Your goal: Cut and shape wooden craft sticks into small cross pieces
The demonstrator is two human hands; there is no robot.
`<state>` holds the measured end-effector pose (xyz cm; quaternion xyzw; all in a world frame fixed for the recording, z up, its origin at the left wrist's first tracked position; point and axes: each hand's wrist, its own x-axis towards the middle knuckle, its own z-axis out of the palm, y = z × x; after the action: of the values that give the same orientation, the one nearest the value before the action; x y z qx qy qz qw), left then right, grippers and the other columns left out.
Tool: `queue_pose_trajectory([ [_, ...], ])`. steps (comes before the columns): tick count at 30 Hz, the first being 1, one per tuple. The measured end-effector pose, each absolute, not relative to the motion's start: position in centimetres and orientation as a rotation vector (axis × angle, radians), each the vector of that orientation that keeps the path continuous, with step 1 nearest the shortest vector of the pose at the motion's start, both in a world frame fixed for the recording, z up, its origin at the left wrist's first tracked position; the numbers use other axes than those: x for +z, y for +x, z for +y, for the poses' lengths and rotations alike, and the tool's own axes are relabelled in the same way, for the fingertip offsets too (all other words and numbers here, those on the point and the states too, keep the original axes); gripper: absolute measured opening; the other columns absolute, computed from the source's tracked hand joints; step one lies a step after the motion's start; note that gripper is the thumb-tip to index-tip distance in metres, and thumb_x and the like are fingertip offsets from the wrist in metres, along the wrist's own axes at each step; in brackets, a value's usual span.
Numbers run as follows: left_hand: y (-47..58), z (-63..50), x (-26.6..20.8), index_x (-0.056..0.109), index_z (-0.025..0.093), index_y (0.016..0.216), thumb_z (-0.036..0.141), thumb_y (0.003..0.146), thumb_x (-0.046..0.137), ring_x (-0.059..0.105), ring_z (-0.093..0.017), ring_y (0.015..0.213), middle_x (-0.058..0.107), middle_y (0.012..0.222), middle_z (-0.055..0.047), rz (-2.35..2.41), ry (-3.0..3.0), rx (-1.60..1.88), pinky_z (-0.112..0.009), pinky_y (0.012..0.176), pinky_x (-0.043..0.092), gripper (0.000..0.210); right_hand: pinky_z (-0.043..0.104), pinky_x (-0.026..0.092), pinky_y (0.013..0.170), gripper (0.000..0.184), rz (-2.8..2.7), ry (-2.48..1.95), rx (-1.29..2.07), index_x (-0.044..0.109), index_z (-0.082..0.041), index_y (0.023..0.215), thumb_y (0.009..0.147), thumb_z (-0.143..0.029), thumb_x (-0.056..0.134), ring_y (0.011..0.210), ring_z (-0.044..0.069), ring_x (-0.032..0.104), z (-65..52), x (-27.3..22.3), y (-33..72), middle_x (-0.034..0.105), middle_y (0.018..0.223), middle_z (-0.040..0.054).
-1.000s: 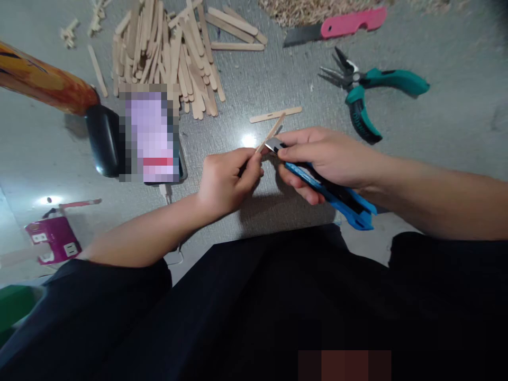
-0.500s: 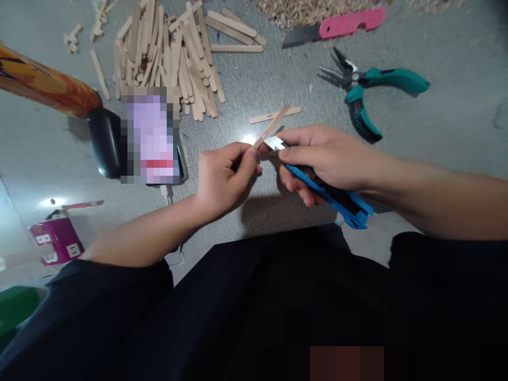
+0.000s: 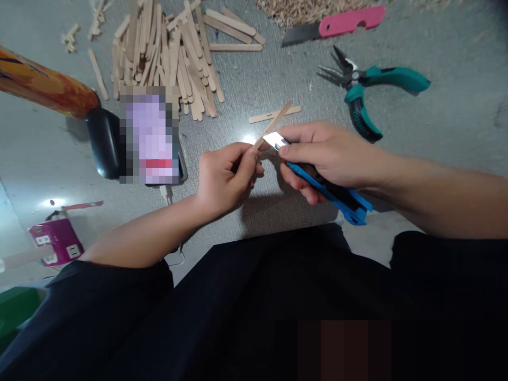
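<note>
Between thumb and fingers, my left hand [image 3: 230, 172] pinches the lower end of a wooden craft stick [image 3: 278, 117], which slants up to the right. My right hand [image 3: 321, 153] is wrapped round a blue and black utility knife [image 3: 337, 198]. Its bright blade [image 3: 273, 140] lies against the stick just above my left fingertips. Behind the held stick, a second craft stick [image 3: 260, 118] with a small slot rests on the table. My right fingers partly hide the knife's body.
A heap of craft sticks [image 3: 190, 69] lies at the back left, beside a blurred phone [image 3: 180, 164] on a cable. Needle-nose pliers [image 3: 357, 79], a pink-handled cutter [image 3: 351, 22] and wood shavings [image 3: 289, 10] are at the back right. An orange can [image 3: 43, 79] and purple socket block [image 3: 57, 241] stand left.
The held stick has turned slightly, so its slot no longer shows. The knife blade has tilted and catches more light. Both hands stay almost in place.
</note>
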<state>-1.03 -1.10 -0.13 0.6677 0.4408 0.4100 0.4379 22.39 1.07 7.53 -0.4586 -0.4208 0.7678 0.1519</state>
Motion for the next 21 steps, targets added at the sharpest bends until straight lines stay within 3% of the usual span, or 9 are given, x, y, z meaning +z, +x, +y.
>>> queue_pose_trajectory([
  [5, -0.62, -0.82, -0.30, 0.082, 0.023, 0.104, 0.057, 0.117, 0.070, 0.066, -0.007, 0.048, 0.082, 0.078, -0.001, 0.976, 1.419, 1.026, -0.019, 0.045, 0.054, 0.038, 0.026, 0.041, 0.037, 0.013, -1.213, -1.226, 2.245, 0.068, -0.024, 0.123, 0.112, -0.027, 0.061, 0.037, 0.016, 0.058, 1.41, 7.30, 22.82, 0.069, 0.062, -0.0050],
  [10, -0.32, -0.33, -0.46, 0.081, 0.021, 0.099, 0.063, 0.112, 0.075, 0.064, -0.007, 0.044, 0.080, 0.073, -0.001, 0.931, 1.327, 1.053, -0.019, 0.042, 0.055, 0.044, 0.025, 0.039, 0.035, 0.010, -1.239, -1.165, 2.269, 0.067, -0.023, 0.117, 0.114, -0.026, 0.058, 0.035, 0.015, 0.057, 1.45, 7.35, 22.97, 0.069, 0.062, -0.0050],
  [16, -0.09, -0.32, -0.15, 0.081, 0.022, 0.097, 0.065, 0.110, 0.077, 0.062, -0.007, 0.043, 0.079, 0.072, -0.001, 0.945, 1.327, 1.087, -0.020, 0.041, 0.052, 0.045, 0.025, 0.045, 0.037, 0.010, -1.305, -1.155, 2.200, 0.068, -0.024, 0.110, 0.115, -0.030, 0.061, 0.037, 0.016, 0.060, 1.49, 7.55, 22.98, 0.071, 0.062, -0.0047],
  [21, 0.04, -0.35, -0.26, 0.083, 0.022, 0.098, 0.062, 0.110, 0.079, 0.063, -0.007, 0.044, 0.081, 0.074, -0.002, 1.017, 1.338, 1.103, -0.020, 0.040, 0.051, 0.042, 0.028, 0.048, 0.038, 0.012, -1.285, -1.299, 2.099, 0.073, -0.024, 0.118, 0.115, -0.031, 0.064, 0.038, 0.018, 0.062, 1.37, 8.03, 22.77, 0.072, 0.063, -0.0032],
])
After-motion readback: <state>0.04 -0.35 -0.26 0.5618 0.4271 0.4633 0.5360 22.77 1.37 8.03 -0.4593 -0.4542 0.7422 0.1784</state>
